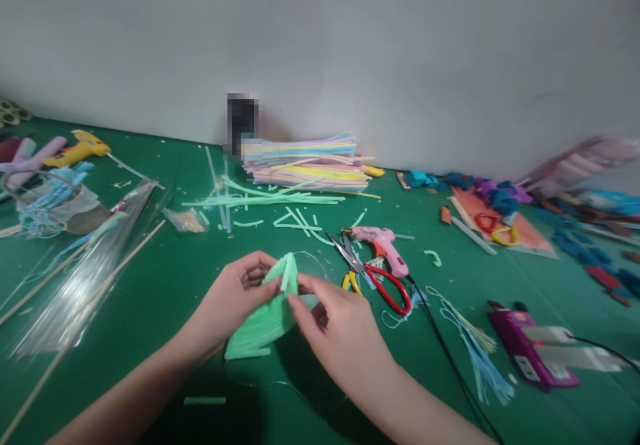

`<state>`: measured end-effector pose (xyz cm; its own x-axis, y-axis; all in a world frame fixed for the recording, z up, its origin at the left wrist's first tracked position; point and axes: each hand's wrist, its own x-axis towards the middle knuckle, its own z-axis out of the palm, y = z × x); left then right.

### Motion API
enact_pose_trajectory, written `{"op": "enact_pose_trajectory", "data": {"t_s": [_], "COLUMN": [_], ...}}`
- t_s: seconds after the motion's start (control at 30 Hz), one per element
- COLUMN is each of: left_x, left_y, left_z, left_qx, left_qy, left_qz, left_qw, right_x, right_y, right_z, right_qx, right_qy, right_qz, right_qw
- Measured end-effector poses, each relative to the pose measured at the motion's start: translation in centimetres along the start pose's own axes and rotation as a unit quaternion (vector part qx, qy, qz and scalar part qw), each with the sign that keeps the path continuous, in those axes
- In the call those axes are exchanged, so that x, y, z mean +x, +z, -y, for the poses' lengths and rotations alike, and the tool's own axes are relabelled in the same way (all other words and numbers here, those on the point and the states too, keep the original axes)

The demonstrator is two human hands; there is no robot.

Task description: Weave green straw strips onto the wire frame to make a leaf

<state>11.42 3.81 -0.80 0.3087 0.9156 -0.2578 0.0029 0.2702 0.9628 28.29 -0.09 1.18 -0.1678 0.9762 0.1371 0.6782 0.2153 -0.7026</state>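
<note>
As fingers [265, 292] pinch green piece [257, 328], scissors [356, 265] near, rightward

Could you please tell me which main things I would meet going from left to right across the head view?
Yellow glue gun, small clear bag, left hand, green ribbed piece, right hand, light-blue tassel, purple box.

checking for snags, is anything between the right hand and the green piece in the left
Nothing visible: the right hand is right at the green piece, which the left hand holds. The red-handled scissors lie off to the right.
</note>
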Motion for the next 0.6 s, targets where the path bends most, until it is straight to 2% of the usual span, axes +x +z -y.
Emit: {"op": "enact_pose_trajectory", "data": {"t_s": [0.17,0.47,0.6], "left_x": [0.09,0.0,0.04], "left_y": [0.1,0.28,0.41], "left_z": [0.39,0.66,0.62], "left_qx": [-0.025,-0.054,-0.054], "left_qy": [0.005,-0.052,-0.064], "left_qz": [0.001,-0.003,-0.015], "left_qw": [1.0,0.997,0.996], "right_x": [0.02,0.36,0.11], "right_y": [0.58,0.97,0.5], "right_z": [-0.22,-0.85,-0.8], "right_qx": [-0.036,0.024,-0.018], "right_qy": [-0.059,-0.016,-0.073], "right_qz": [-0.05,-0.014,-0.04], "right_qw": [0.996,0.999,0.996]}}
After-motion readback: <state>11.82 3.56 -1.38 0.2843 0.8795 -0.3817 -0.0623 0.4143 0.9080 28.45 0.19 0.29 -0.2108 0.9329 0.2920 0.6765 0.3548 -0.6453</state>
